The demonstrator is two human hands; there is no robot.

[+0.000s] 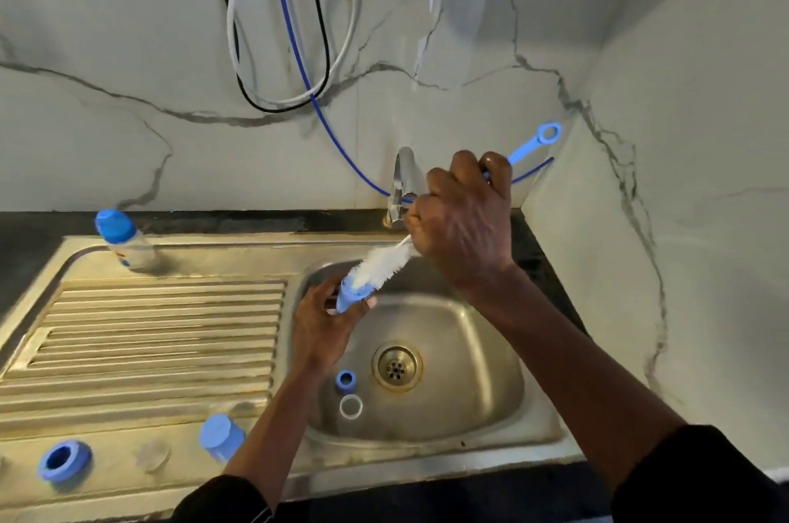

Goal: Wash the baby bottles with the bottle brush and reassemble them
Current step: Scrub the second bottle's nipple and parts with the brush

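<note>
Scrubbing step, I'd judge: over the sink (427, 443) the right hand (465, 223) is gripping the bottle brush (384, 262), fingers curled round its handle, working bristles into a blue bottle part (348, 300) pinched by the left hand (320, 326). Next it's probably needing a rinse under the tap (403, 181).

The bottle brush (384, 262) is being shown with white bristles and blue handle, the cap (346, 299) in blue, the pale wall (128, 53) grey-veined.

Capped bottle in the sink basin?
No, the capped bottle stands on the drainboard, left of the basin.
</note>
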